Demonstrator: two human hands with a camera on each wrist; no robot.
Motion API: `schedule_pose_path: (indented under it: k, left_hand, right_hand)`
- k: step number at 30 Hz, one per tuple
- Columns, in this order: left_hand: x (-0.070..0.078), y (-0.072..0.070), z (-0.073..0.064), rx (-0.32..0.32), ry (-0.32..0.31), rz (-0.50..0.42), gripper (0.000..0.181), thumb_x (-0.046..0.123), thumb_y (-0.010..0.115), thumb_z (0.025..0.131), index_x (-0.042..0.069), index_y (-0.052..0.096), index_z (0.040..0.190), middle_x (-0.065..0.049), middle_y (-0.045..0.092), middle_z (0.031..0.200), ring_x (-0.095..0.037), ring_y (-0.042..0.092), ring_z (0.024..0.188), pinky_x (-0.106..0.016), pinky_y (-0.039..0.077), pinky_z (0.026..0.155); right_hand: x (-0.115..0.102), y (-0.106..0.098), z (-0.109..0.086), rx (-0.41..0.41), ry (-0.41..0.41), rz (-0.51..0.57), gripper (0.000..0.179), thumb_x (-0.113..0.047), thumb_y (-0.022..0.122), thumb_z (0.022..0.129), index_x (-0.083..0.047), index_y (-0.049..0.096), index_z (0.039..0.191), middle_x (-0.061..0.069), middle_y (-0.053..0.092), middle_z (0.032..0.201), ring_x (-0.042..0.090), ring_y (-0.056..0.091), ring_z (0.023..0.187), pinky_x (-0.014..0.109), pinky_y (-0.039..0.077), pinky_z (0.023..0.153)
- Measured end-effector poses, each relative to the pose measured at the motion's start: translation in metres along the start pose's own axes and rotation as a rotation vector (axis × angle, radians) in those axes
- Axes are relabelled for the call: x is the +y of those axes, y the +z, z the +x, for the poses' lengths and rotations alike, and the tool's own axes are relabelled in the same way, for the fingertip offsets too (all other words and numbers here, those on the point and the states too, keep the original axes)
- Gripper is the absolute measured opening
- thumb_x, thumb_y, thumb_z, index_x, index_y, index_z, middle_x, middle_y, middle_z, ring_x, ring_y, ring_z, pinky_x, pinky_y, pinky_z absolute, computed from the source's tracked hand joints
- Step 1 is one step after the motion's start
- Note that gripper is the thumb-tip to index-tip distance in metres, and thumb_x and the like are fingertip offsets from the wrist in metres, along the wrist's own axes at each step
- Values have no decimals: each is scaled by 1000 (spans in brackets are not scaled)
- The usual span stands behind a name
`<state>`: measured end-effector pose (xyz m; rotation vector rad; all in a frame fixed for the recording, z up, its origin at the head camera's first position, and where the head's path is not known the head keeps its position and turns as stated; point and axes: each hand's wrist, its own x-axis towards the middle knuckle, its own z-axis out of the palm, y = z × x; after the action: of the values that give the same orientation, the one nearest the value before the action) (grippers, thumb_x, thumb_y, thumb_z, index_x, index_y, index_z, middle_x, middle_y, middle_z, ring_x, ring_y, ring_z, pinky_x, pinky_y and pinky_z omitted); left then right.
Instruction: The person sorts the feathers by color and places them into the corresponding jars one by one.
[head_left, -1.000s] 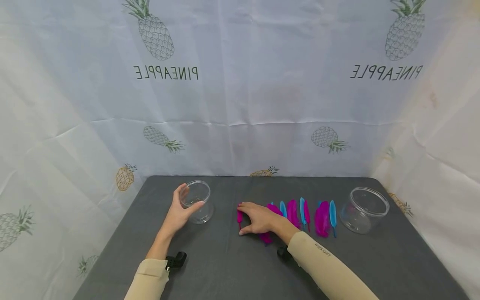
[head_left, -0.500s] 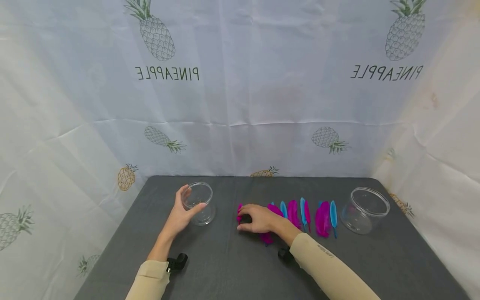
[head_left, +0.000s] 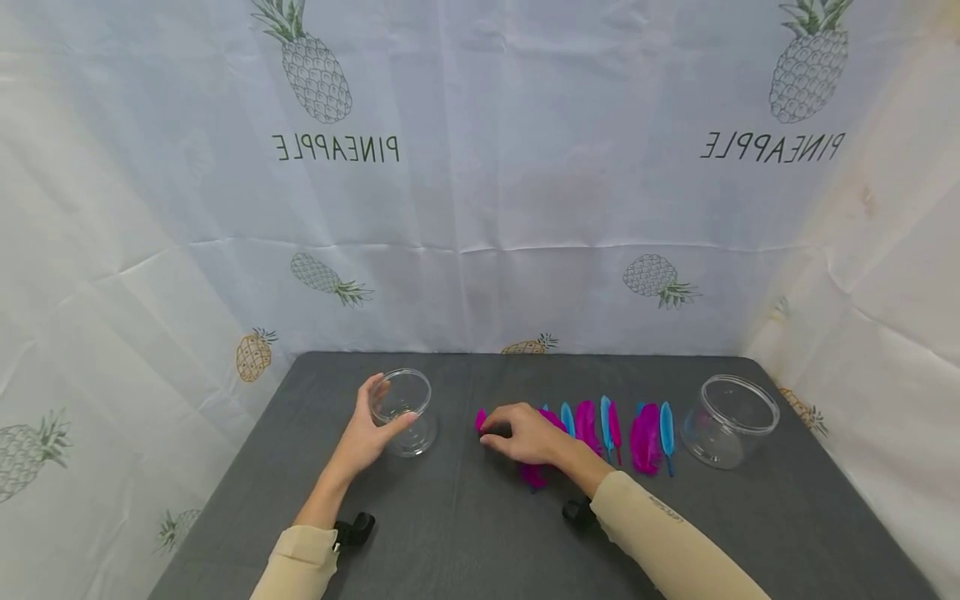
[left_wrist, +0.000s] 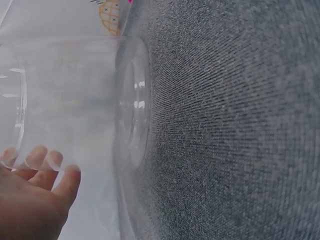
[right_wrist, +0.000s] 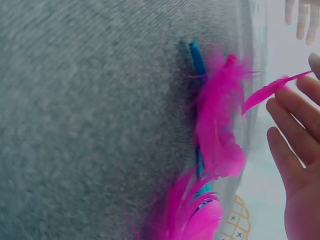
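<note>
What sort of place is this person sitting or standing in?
Probably a makeshift booth indoors: pineapple-printed cloth hangs behind and on both sides of a dark tabletop, with a row of pink and blue feathers laid out on it.

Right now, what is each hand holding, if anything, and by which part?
The left hand grips a clear jar by its upper wall; the right hand pinches a pink feather by its thin quill end.
</note>
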<state>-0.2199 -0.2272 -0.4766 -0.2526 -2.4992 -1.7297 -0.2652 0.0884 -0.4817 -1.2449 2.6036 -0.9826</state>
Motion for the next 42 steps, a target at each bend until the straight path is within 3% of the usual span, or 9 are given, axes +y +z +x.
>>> schedule_pose_path:
  k: [8,16,23,32,42]
  left_hand:
    - [-1,3,-1,-8,-10,1,94,26,75,95,9,9,160,-19,20,164,-37,18,152,-57,16,122]
    - [3,10,-2,-16,-22,5,95,27,77,93,10,11,160,-21,24,163,-38,20,152,-57,17,122]
    - [5,16,-5,-18,-14,2,94,26,78,92,11,14,159,-20,24,164,-37,21,152,-55,20,122]
    - [6,23,-9,-16,-1,-14,95,24,79,90,9,16,160,-20,26,163,-36,23,152,-55,20,122]
    - [11,34,-8,-23,6,-10,96,28,80,89,13,18,160,-17,29,163,-36,25,152,-55,21,122]
  right_hand:
    - [-6,1,0,139,-41,13,18,-18,68,99,-7,77,109,-2,75,108,16,68,106,41,56,95]
    - [-11,0,-3,250,-57,142,15,-11,68,98,-3,77,106,5,76,103,18,71,99,49,58,87]
    - [-14,-4,-6,347,-26,157,10,-10,70,96,-11,78,102,2,77,96,11,72,87,39,61,79]
    - [-21,-17,-11,471,-11,225,9,-8,70,96,-11,77,101,-2,76,93,13,72,84,33,59,71]
    - [-33,-35,-15,570,-8,279,10,-7,70,96,-9,76,103,0,76,91,13,71,81,33,60,75]
